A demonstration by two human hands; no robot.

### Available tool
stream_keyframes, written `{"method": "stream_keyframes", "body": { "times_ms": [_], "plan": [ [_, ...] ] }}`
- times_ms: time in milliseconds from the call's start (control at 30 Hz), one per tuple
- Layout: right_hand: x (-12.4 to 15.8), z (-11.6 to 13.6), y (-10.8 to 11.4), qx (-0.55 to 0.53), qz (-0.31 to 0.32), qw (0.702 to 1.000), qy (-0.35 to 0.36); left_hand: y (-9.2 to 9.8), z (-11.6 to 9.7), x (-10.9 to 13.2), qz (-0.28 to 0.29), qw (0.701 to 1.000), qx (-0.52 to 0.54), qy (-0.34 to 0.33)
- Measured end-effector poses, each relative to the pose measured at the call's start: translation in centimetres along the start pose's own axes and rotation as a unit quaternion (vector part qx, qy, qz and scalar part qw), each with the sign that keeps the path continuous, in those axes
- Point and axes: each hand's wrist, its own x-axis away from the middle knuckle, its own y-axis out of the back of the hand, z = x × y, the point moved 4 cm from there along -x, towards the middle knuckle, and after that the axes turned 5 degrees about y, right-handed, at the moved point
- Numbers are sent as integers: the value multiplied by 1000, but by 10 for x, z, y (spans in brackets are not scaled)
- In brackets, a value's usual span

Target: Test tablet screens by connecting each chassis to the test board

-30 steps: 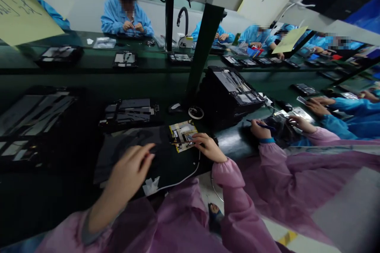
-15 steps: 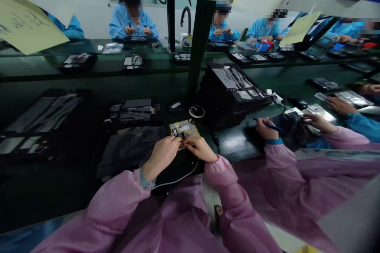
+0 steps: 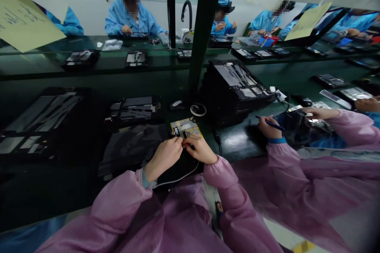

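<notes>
My left hand (image 3: pixel 168 155) and my right hand (image 3: pixel 200 148) meet at the near edge of a flat grey piece with yellow edging, which looks like a battery pack (image 3: pixel 187 125). The fingers of both hands are pinched together, almost touching each other. A trace of something small and reddish shows between the fingertips, too small to name. My hands hide the near part of the pack. A white cable (image 3: pixel 178 180) runs under my wrists. Left of the pack lies a dark flat sheet or bag (image 3: pixel 133 146).
A tall stack of dark device housings (image 3: pixel 237 81) stands right of the green post (image 3: pixel 201 43). More open housings (image 3: pixel 135 108) lie to the left. A mouse (image 3: pixel 177 105) and a coiled white cable (image 3: pixel 198 109) sit behind the pack. At right, a co-worker's hand (image 3: pixel 270 127) holds a blue pen-like tool.
My hands stay pinched together at the pack, with only slight finger movement. The view has shifted a little. The co-worker's hands at right have moved slightly.
</notes>
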Motion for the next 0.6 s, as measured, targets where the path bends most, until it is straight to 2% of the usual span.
{"method": "stream_keyframes", "body": {
  "times_ms": [267, 333, 433, 500, 600],
  "plan": [
    [3, 8, -8, 78, 10, 997, 12, -10, 1, -1, -4, 998, 43, 46],
    [6, 5, -5, 48, -10, 999, 3, -5, 5, 3, 11, 997, 70, 33],
    [8, -6, 9, -54, -70, 996, -34, 17, 16, 4, 24, 986, 165, 1],
    [5, -12, 20, -105, -117, 985, -74, 35, 29, -3, -20, 983, 181, 0],
    [-11, -12, 30, -63, -181, 975, -114, 43, 43, -23, -92, 994, 63, 2]
  ]
}}
